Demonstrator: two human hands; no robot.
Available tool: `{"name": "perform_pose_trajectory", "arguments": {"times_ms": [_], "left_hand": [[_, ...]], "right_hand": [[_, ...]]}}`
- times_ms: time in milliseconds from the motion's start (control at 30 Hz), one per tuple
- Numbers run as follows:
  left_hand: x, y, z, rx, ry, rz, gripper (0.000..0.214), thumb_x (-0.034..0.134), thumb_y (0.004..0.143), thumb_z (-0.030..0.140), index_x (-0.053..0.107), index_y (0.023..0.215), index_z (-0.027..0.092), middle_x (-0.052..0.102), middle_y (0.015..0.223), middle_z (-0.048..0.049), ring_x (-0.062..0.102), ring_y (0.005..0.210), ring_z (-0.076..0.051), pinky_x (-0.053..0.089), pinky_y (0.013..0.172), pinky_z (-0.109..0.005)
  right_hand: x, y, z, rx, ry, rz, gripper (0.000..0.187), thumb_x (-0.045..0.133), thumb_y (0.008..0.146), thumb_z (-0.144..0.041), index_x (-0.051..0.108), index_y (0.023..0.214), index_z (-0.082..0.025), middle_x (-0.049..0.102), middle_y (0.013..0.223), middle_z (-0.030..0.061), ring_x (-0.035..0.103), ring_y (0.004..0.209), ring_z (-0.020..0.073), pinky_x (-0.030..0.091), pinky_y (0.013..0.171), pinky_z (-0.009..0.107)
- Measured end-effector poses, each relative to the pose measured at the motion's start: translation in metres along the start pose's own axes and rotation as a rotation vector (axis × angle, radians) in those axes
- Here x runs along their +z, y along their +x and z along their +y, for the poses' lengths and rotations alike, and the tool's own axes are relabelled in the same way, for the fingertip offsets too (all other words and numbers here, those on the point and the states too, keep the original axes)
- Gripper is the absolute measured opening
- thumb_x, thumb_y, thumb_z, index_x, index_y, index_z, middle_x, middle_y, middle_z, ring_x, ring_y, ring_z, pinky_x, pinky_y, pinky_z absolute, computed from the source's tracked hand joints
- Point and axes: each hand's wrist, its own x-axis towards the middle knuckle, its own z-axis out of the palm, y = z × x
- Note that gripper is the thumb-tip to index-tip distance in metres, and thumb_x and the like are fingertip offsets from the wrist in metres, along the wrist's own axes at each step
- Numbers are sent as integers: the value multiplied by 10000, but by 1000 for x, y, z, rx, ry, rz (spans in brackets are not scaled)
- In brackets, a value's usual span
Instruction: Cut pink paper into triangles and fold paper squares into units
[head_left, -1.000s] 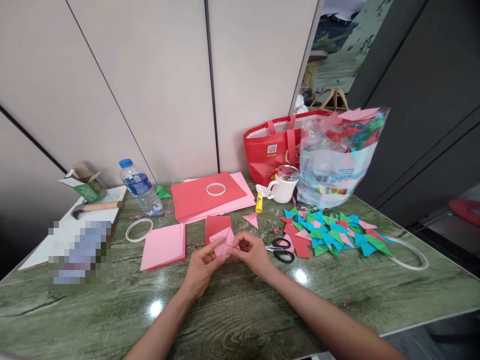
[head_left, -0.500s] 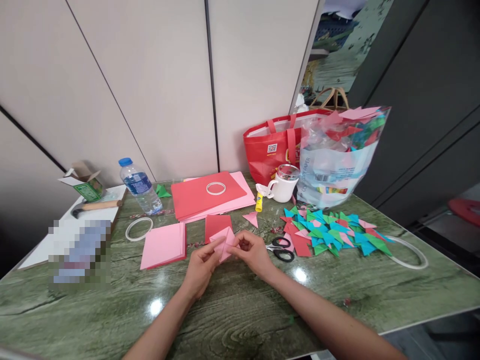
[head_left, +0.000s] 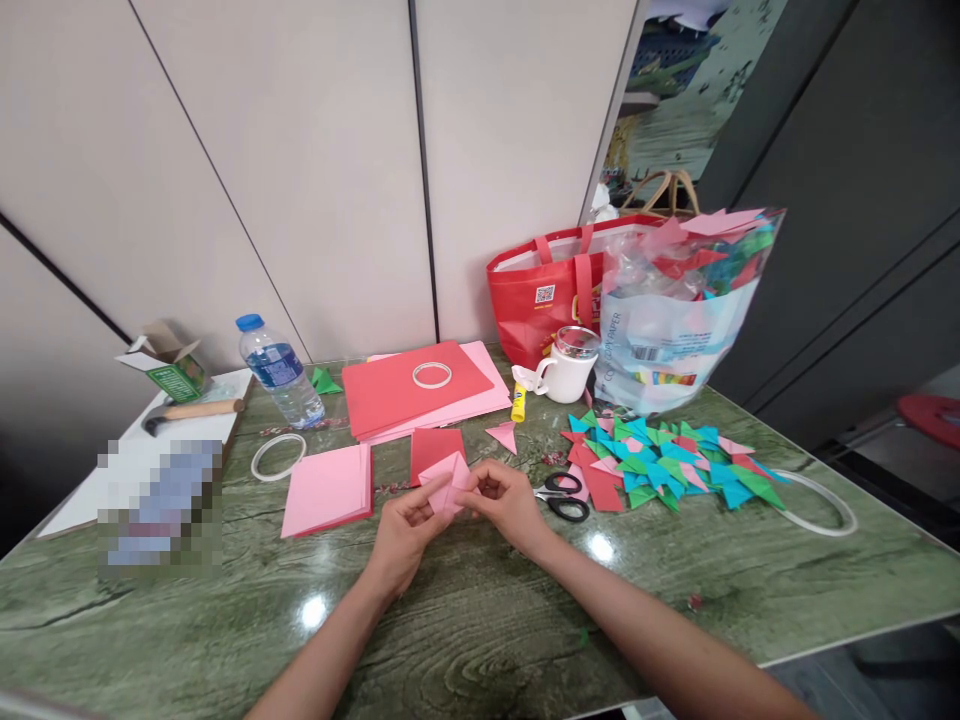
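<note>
A pink sheet of paper (head_left: 448, 477) with fold creases is held up between my two hands. My left hand (head_left: 406, 530) pinches its left and lower edge, while my right hand (head_left: 504, 503) grips its right edge with thumb and fingers. Just behind lies a square of red paper (head_left: 437, 449), partly covered by the pink one. To the left rests a stack of pink paper squares (head_left: 327, 491) with red beneath. A small folded pink triangle (head_left: 504, 436) sits beyond my right hand. Black-handled scissors (head_left: 564, 497) lie to the right of that hand.
Several folded colourful paper pieces (head_left: 667, 462) are heaped at the right by a white ring (head_left: 821, 503). Behind stand a white mug (head_left: 571, 368), glue stick (head_left: 519, 402), red bag (head_left: 536, 315) and full plastic bag (head_left: 667, 340). Leftward are a water bottle (head_left: 281, 375) and a hammer (head_left: 199, 410).
Both hands stay in nearly the same place, still holding the pink paper. The fingers and the paper have shifted only slightly.
</note>
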Motion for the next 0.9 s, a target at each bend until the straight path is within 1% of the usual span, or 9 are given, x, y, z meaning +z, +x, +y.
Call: {"name": "perform_pose_trajectory", "arguments": {"times_ms": [100, 200, 267, 333, 400, 533, 633, 733, 900], "left_hand": [[-2, 1, -3, 13, 28, 15, 501, 750, 582, 221, 641, 1070, 185, 623, 665, 12, 569, 713, -127, 433, 700, -254], [-4, 1, -5, 37, 50, 55, 508, 748, 586, 221, 635, 1079, 176, 551, 580, 35, 507, 605, -90, 401, 606, -215], [-4, 0, -4, 41, 52, 74, 522, 747, 586, 228, 626, 1091, 173, 537, 570, 38, 472, 563, -77, 380, 566, -203], [-4, 0, -3, 37, 41, 73, 532, 748, 582, 229, 623, 1097, 176, 558, 597, 28, 481, 578, -84, 386, 578, -211], [-3, 0, -2, 32, 28, 68, 540, 747, 581, 221, 619, 1103, 179, 589, 642, 11, 512, 630, -104, 404, 620, -230], [-3, 2, -2, 26, 26, 80, 549, 750, 574, 212, 616, 1105, 174, 618, 677, 1, 534, 666, -117, 417, 647, -242], [-3, 3, -2, 34, 13, 76, 542, 750, 573, 210, 620, 1098, 170, 634, 700, -4, 538, 664, -112, 422, 650, -239], [-3, 2, 0, 47, 0, 78, 532, 751, 572, 199, 628, 1088, 165, 642, 694, -7, 535, 645, -102, 422, 639, -223], [-2, 1, 5, 66, 16, 104, 482, 753, 569, 189, 659, 1040, 147, 603, 580, 13, 502, 558, -78, 408, 572, -187]], "right_hand": [[-1, 0, -1, -34, -11, -7, 238, 715, 635, -366, 584, 630, -167, 503, 659, -18, 464, 489, 81, 437, 426, 208], [-2, 0, -3, -96, -77, -23, 190, 710, 648, -335, 613, 662, -171, 525, 707, 4, 505, 575, 104, 461, 480, 210], [-2, -1, -3, -123, -104, -45, 184, 720, 633, -306, 628, 733, -181, 541, 771, 20, 540, 675, 129, 490, 542, 221], [-1, -2, -4, -126, -102, -69, 211, 716, 627, -271, 624, 799, -189, 541, 836, 30, 555, 741, 143, 513, 586, 234], [0, -2, -4, -118, -96, -77, 202, 693, 636, -229, 613, 817, -189, 531, 856, 30, 561, 745, 140, 524, 599, 239], [0, -2, -4, -75, -82, -58, 149, 635, 655, -171, 614, 803, -178, 524, 807, 14, 568, 692, 118, 523, 588, 226], [0, -1, -4, -17, -14, -60, 143, 631, 660, -191, 621, 802, -173, 537, 811, 11, 586, 666, 113, 530, 592, 234], [-1, 0, -3, 26, 83, -87, 164, 639, 672, -240, 631, 822, -175, 559, 847, 16, 610, 651, 115, 545, 635, 268], [-4, 3, 0, 34, 139, -118, 142, 637, 696, -278, 656, 808, -192, 565, 890, 25, 616, 716, 136, 558, 676, 305]]}}
